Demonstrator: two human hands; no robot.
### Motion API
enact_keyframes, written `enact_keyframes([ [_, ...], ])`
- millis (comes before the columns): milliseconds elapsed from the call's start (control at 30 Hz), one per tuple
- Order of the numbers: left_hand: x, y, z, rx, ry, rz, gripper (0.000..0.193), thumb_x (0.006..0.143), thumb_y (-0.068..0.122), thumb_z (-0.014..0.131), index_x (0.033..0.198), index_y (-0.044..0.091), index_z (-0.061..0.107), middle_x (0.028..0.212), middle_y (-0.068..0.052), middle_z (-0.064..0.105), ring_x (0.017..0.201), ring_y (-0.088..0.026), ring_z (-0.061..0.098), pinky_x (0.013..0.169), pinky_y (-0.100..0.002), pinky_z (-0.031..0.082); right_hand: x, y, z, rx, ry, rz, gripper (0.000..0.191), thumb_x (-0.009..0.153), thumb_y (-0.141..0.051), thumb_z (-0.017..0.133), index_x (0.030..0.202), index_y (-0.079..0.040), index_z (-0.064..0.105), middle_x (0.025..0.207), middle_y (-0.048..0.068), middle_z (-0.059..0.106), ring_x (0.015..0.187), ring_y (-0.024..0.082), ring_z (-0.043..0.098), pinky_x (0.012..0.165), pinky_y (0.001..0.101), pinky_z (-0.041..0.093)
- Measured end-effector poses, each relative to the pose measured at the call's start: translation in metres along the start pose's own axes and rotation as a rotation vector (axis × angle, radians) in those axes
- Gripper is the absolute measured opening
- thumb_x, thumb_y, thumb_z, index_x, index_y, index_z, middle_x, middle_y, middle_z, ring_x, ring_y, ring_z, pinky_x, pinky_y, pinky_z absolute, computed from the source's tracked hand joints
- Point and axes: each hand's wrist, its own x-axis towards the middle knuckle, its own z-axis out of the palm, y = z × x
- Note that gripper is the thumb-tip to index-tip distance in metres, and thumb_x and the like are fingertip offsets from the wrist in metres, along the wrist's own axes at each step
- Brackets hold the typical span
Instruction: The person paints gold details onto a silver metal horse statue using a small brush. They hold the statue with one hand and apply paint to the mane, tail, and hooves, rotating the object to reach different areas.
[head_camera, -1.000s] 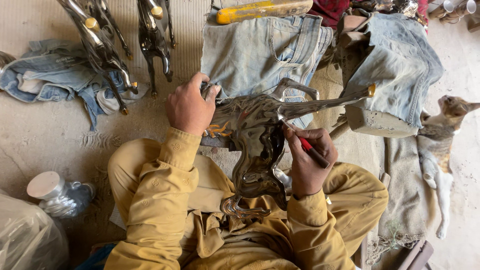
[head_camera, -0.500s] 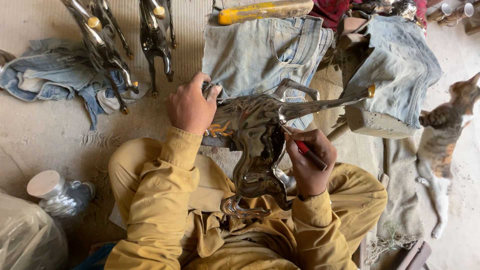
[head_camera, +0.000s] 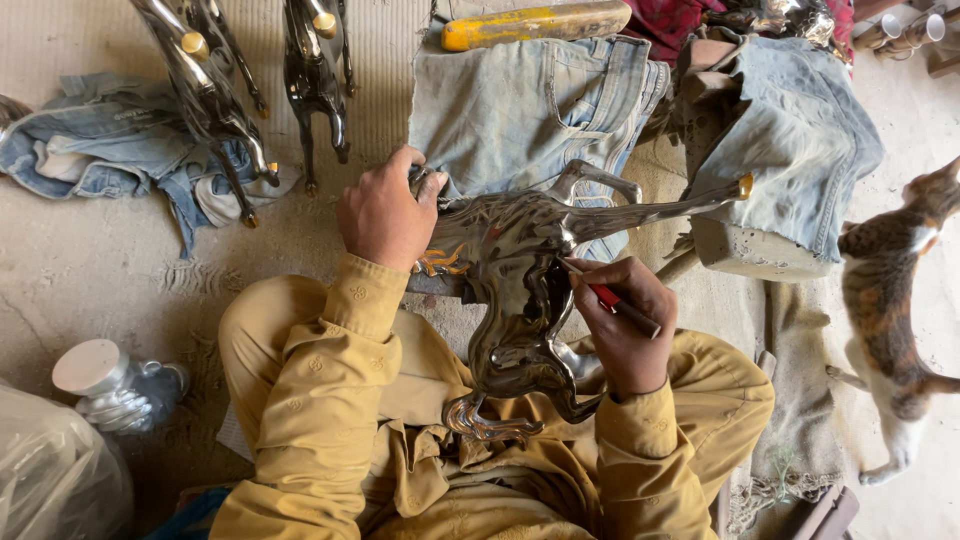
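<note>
The shiny metal horse figure (head_camera: 520, 290) lies across your lap, over the jeans (head_camera: 540, 100) on the floor. Your left hand (head_camera: 385, 215) grips its rear end, fingers wrapped around it. Your right hand (head_camera: 625, 325) pinches a red-handled brush (head_camera: 610, 298), tip on the body. Gold shows only on the tail and mane, so most detailing looks undone.
</note>
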Motion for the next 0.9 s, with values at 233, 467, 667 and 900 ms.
enact_keyframes([
  [233,0.000,0.002,-0.001,-0.018,-0.014,-0.017,0.028,0.091,0.039,0.078,0.107,0.017,0.071,0.087,-0.015,0.076,0.079,-0.037,0.074,0.067,-0.049,0.054,0.009,-0.004,-0.010,-0.038,-0.090,0.092,0.010,0.090,0.006,0.074,0.088,0.001,0.066,0.101,0.014,0.077,0.097,0.016,0.076,0.084,0.0272,0.062],
  [467,0.000,0.001,-0.001,-0.020,-0.003,0.001,0.029,0.091,0.038,0.078,0.107,0.016,0.071,0.088,-0.015,0.076,0.080,-0.038,0.073,0.068,-0.049,0.053,0.013,-0.004,-0.017,-0.003,-0.166,0.158,0.008,0.088,0.007,0.071,0.087,0.001,0.065,0.102,0.014,0.079,0.098,0.016,0.077,0.085,0.0270,0.062],
  [667,0.000,0.001,0.001,-0.013,-0.002,-0.008,0.029,0.090,0.038,0.078,0.108,0.016,0.070,0.088,-0.016,0.076,0.081,-0.038,0.073,0.070,-0.051,0.053,0.013,-0.003,-0.018,-0.013,-0.191,0.189,0.008,0.086,0.008,0.070,0.085,0.002,0.065,0.101,0.015,0.079,0.098,0.016,0.077,0.084,0.0268,0.062],
  [900,-0.001,0.002,0.002,-0.014,0.020,0.005,0.030,0.091,0.039,0.078,0.108,0.015,0.070,0.089,-0.016,0.075,0.082,-0.040,0.072,0.070,-0.052,0.052,0.014,-0.005,-0.023,-0.021,-0.238,0.219,0.010,0.085,0.009,0.071,0.082,0.002,0.065,0.093,0.012,0.078,0.097,0.015,0.076,0.084,0.0256,0.061],
])
